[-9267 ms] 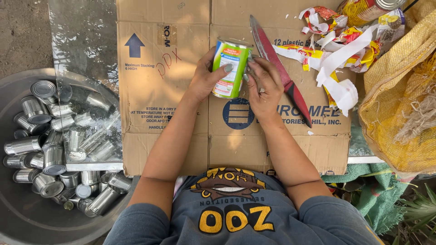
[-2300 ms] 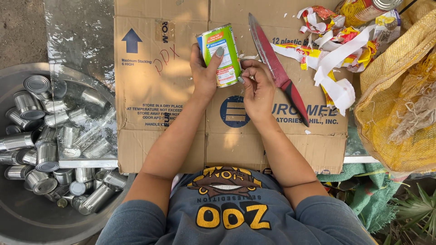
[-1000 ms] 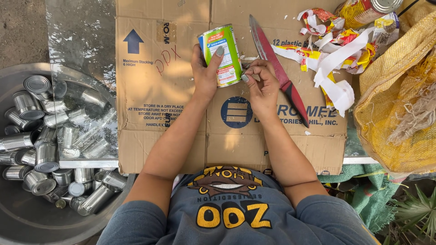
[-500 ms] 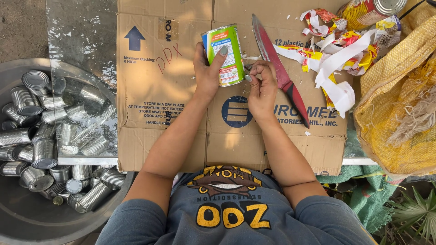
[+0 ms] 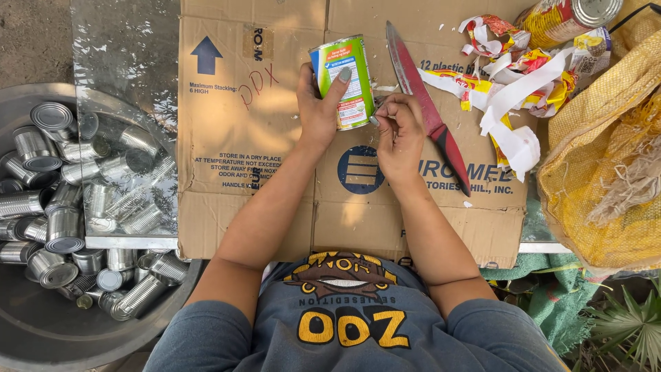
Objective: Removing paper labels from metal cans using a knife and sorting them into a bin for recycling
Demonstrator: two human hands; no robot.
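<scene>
Gripping the can (image 5: 341,81) around its side, your left hand (image 5: 318,110) is holding it just above the cardboard (image 5: 241,138), thumb across the green label, so the seam edge faces your other hand. Your right hand (image 5: 398,132) is pinching at the can's lower right edge with fingertips closed together, apparently on a bit of label, though what is between them is too small to tell. You are keeping the can steady with one hand so the other can work at the paper. The knife (image 5: 425,103) is lying free on the cardboard just right of your right hand, blade pointing away from you, within easy reach. Torn label strips (image 5: 509,89) are piling up farther right, beside the yellow sack (image 5: 606,179). Bare cans (image 5: 62,200) are sitting in the basin (image 5: 41,331) at your left, well apart.
</scene>
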